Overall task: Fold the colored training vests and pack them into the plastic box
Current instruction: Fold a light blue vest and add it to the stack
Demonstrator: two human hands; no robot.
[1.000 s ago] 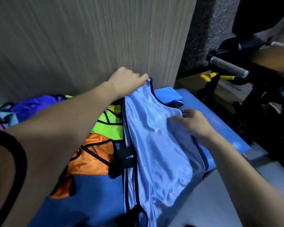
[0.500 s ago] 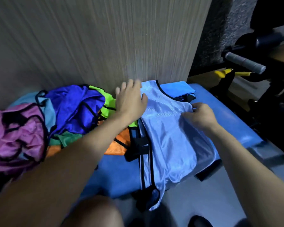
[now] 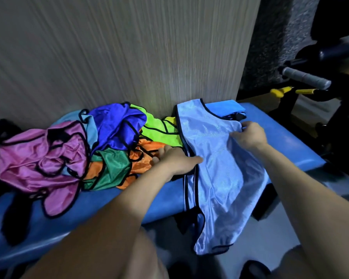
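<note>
A light-blue training vest (image 3: 220,158) with black trim lies spread across the blue padded bench (image 3: 73,210), its lower end hanging over the front edge. My left hand (image 3: 175,160) rests at the vest's left edge, thumb on the light-blue fabric and fingers over an orange vest (image 3: 143,158). My right hand (image 3: 250,134) pinches the vest's right edge near the armhole. A folded blue vest (image 3: 224,108) sits behind it against the wall. No plastic box is in view.
Crumpled vests are piled on the left of the bench: pink (image 3: 40,158), dark blue (image 3: 115,125), neon green (image 3: 159,131), green (image 3: 111,170). A wood-grain wall (image 3: 129,57) backs the bench. An exercise machine with a grey handle (image 3: 306,78) stands at the right.
My left hand slid from the vest's top corner down along its left edge to the middle. My right hand kept its hold on the right edge. The view swung left, showing the pile.
</note>
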